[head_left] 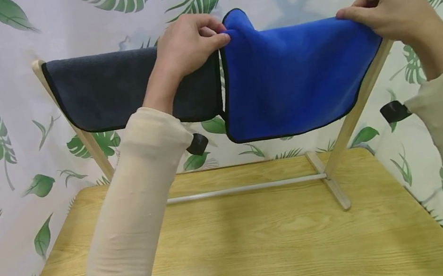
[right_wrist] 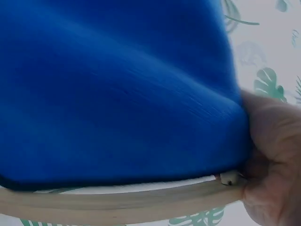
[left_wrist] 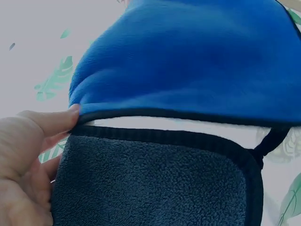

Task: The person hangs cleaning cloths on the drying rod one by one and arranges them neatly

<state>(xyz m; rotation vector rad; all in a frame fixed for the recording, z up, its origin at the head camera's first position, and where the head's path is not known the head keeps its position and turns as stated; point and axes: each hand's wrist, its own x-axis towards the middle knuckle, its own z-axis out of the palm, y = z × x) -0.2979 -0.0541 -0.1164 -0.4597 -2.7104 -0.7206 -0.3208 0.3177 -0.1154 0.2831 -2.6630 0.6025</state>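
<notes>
A blue towel (head_left: pixel 298 78) with black edging hangs over the top of a wooden rack, a fold of it sticking up near its left corner. My left hand (head_left: pixel 192 42) pinches its upper left edge between thumb and fingers. At the upper right corner, my right hand (head_left: pixel 397 9) pinches the same towel, close to the rack's right post (right_wrist: pixel 117 205). A dark grey towel (head_left: pixel 120 91), also black-edged, drapes over the rack's left half, partly behind my left wrist. In the left wrist view, a narrow gap separates the blue towel (left_wrist: pixel 188 66) from the grey towel (left_wrist: pixel 155 179).
The rack's slanted left post (head_left: pixel 94 152) and right foot (head_left: pixel 332 188) show, joined low down by a white bar (head_left: pixel 246 188). It stands on a wood-grain table (head_left: pixel 263 246). Behind hangs a leaf-print cloth (head_left: pixel 1 190).
</notes>
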